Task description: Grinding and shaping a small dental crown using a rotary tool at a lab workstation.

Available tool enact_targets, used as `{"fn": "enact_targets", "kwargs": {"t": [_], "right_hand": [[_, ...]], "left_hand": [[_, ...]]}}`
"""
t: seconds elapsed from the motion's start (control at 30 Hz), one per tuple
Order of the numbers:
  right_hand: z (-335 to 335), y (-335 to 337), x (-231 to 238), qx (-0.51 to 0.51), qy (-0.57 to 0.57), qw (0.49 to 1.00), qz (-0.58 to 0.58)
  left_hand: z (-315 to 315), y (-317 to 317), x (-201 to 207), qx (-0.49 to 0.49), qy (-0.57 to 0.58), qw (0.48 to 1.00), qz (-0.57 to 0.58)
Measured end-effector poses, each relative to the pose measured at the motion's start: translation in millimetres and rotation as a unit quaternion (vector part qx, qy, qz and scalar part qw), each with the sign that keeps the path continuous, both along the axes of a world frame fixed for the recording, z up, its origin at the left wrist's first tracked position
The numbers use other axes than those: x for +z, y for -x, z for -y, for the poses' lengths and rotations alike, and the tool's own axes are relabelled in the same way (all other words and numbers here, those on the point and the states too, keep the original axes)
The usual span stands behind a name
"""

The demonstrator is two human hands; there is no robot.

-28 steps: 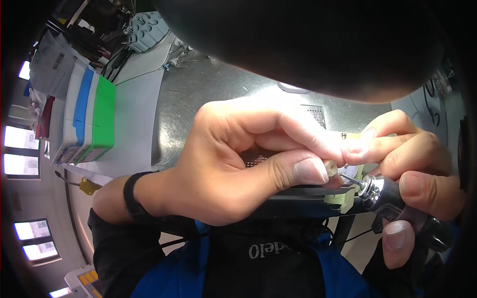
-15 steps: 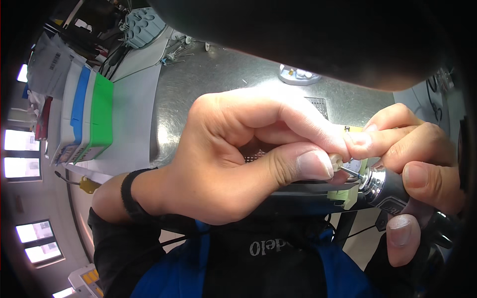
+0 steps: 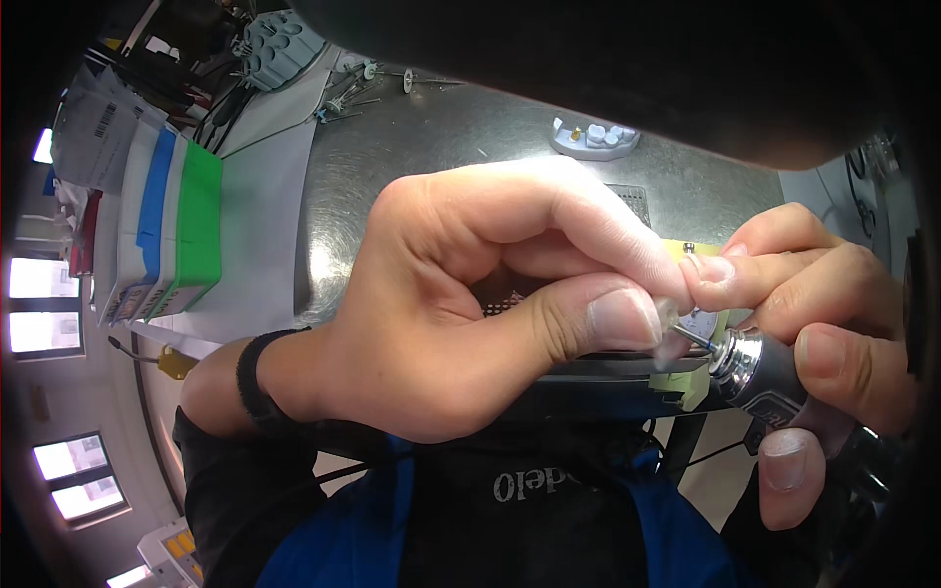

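Between the thumb and bent forefinger of my left hand [image 3: 490, 304] is a tiny off-white, tooth-like dental crown [image 3: 667, 312], mostly covered by the fingertips. My right hand [image 3: 833, 304] grips a dark rotary handpiece [image 3: 774, 387] with a silver collar. Its thin bur [image 3: 694, 337] points left and reaches the crown; whether the tip is inside or on its surface is hard to tell. A pale, whitish blur surrounds the tip, like dust. The fingertips of both hands meet just above the crown.
On the metal bench [image 3: 441, 137] stands a dental model [image 3: 595, 142] with white teeth. Loose burs [image 3: 345, 103] and a grey bur block [image 3: 279, 51] lie back left. Green and blue boxes [image 3: 196, 225] stand at left. A yellow-green piece [image 3: 686, 386] sits at the bench's front edge.
A whitish haze has appeared around the bur tip and crown. The crown seems slightly turned in the left fingers. Both hands keep nearly the same place; the view has shifted slightly.
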State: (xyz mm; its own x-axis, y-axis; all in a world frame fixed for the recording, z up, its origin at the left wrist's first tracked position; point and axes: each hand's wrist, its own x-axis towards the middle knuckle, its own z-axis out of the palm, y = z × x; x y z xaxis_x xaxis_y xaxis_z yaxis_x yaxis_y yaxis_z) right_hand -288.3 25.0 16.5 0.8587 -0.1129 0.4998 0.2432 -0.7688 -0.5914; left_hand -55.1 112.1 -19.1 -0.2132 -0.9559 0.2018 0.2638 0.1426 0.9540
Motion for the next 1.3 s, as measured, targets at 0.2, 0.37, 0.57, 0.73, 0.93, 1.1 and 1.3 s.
{"fn": "enact_targets", "kwargs": {"t": [0.2,0.37,0.57,0.73,0.93,1.1,1.3], "right_hand": [[-4,6,-7,-0.025,-0.015,0.999,0.034],[-9,-4,-11,-0.045,-0.032,0.996,0.063],[-7,1,9,-0.031,-0.024,0.999,-0.034],[-8,2,15,-0.034,-0.024,0.998,-0.055],[-9,-8,-20,-0.062,0.006,0.992,0.108],[-7,0,-29,-0.073,0.036,0.989,0.126],[-10,-3,-29,-0.081,0.048,0.986,0.136]], "left_hand": [[1,1,2,-0.001,0.003,1.000,0.018],[0,-1,4,-0.009,0.003,0.999,0.030],[1,1,2,-0.001,0.009,1.000,0.015],[0,2,3,-0.005,-0.007,1.000,0.014],[1,1,8,-0.024,-0.023,0.999,0.005],[-2,3,9,-0.013,-0.066,0.997,-0.024],[-1,3,9,-0.021,-0.073,0.996,-0.042]]}}
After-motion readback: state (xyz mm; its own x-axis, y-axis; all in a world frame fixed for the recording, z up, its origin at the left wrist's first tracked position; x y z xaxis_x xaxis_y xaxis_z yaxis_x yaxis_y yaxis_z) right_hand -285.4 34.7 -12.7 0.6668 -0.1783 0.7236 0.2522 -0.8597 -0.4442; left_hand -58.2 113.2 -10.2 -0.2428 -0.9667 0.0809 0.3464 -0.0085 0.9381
